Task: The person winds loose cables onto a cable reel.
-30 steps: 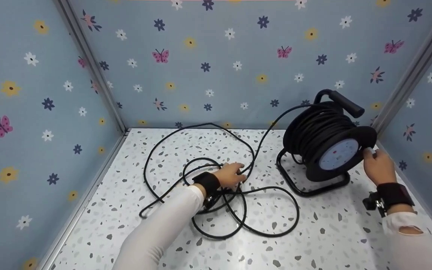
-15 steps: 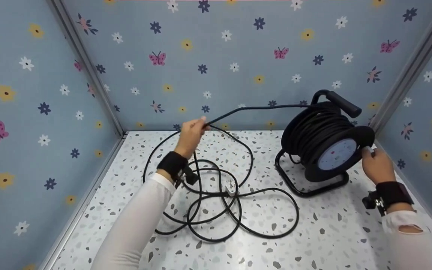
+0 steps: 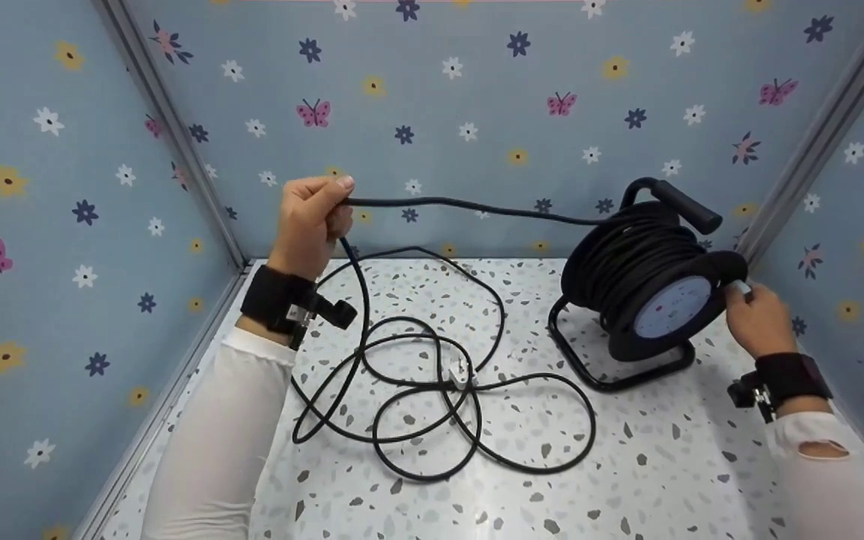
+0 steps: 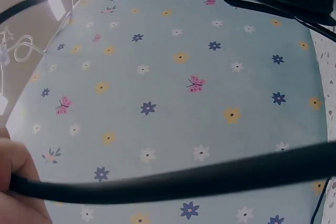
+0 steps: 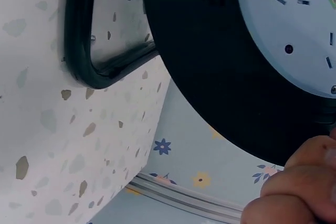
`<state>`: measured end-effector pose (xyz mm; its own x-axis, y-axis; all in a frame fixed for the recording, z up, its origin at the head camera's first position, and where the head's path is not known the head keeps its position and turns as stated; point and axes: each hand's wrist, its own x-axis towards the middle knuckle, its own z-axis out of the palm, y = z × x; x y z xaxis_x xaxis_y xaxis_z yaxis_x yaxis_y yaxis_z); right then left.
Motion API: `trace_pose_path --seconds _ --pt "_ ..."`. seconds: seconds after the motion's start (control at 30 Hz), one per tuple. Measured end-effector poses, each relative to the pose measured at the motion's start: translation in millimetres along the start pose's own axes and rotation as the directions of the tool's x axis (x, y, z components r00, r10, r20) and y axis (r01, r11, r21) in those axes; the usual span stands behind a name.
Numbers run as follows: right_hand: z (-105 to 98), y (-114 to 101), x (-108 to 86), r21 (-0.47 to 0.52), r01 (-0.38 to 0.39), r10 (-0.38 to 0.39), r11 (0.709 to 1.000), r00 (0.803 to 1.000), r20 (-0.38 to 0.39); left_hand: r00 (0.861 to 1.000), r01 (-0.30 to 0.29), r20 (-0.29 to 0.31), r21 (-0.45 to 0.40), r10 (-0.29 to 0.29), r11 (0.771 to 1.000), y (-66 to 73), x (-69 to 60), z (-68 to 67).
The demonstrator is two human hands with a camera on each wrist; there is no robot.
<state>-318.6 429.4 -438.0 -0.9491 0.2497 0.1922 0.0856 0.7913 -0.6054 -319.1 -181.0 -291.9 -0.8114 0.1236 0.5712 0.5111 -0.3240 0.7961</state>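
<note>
A black cable reel with a pale socket face stands tilted on its tube frame at the right of the speckled surface. My right hand grips a small grey knob at the rim of the reel's disc; its curled fingers show beside the disc in the right wrist view. Raised at the left, my left hand holds the black cable, which runs nearly level to the top of the reel. In the left wrist view, the cable passes out of the left hand.
Loose cable loops lie on the speckled surface, with a pale plug among them. Flowered panels rise behind and at both sides, joined by metal corner strips. The reel's carrying handle sticks up near the back panel.
My left hand has gone from the loops up and to the left with the cable, lifting it off the surface and drawing it straighter. My right hand has stayed at the knob, nearly unmoved.
</note>
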Motion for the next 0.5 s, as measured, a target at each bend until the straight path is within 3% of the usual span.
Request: trace_pose_path --seconds 0.07,0.1,0.13,0.2,0.27,0.37,0.5 --pt "0.7 -0.1 1.3 -0.001 -0.002 0.002 1.0 1.0 0.01 0.989 0.023 0.143 0.006 -0.023 1.0 1.5 -6.5 -0.3" --pt "1.3 0.9 1.7 -0.005 -0.002 0.002 1.0 1.0 0.013 0.974 0.032 0.222 0.023 -0.037 0.999 1.4 -10.7 -0.2" --pt "2.4 2.0 1.7 -0.01 0.0 0.0 1.0 1.0 0.016 0.952 0.037 0.301 0.056 -0.052 0.998 0.7 -15.1 0.0" --pt "4.9 5.2 1.2 -0.015 0.004 -0.004 1.0 1.0 0.02 0.893 0.034 0.441 0.128 -0.088 0.991 -2.0 -23.8 1.9" --pt "8.0 9.3 0.7 -0.017 0.008 -0.008 1.0 1.0 0.025 0.833 0.012 0.536 0.227 -0.136 0.974 -6.4 -31.1 4.9" --pt "12.4 16.1 -0.4 -0.021 0.015 -0.014 1.0 0.998 0.057 0.759 -0.007 0.607 0.371 -0.237 0.929 -17.2 -39.8 9.9" --pt "18.2 22.6 -3.1 -0.043 0.021 -0.015 0.999 0.99 0.137 0.671 -0.009 0.632 0.53 -0.388 0.848 -36.7 -51.2 15.8"
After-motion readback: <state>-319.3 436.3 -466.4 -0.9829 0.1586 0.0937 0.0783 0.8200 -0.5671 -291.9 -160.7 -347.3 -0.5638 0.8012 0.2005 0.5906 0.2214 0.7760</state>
